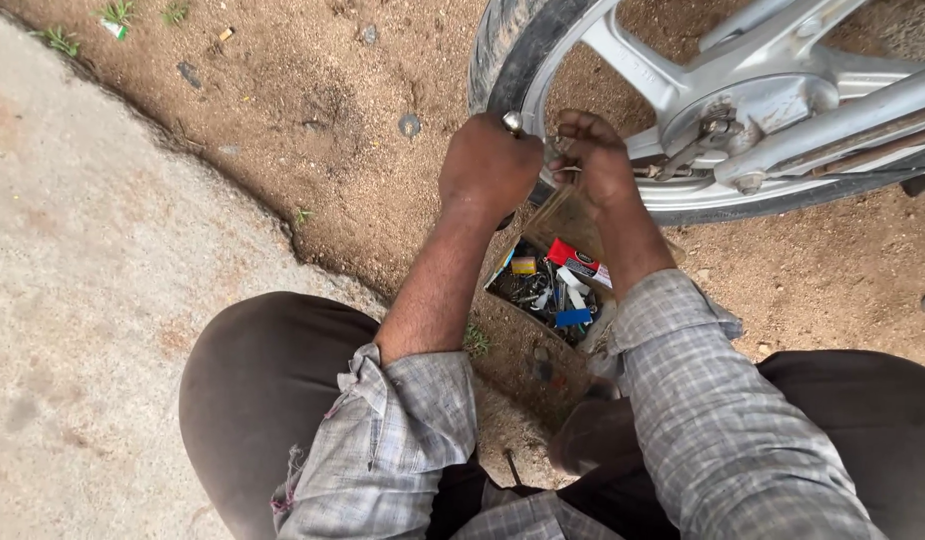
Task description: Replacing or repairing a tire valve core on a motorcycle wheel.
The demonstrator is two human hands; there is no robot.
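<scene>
Hands: L (pixel 488 165) fisted w/ tool (pixel 513 123), R (pixel 595 160) at wheel (pixel 623 60).

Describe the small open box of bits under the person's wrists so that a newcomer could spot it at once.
Start at the silver spoked wheel standing on the sandy ground, then drop below the two hands working at its rim. Between the forearms lies an open box crammed with small metal parts. A red packet and blue pieces inside set it apart from the bare brown dirt around it.
</scene>
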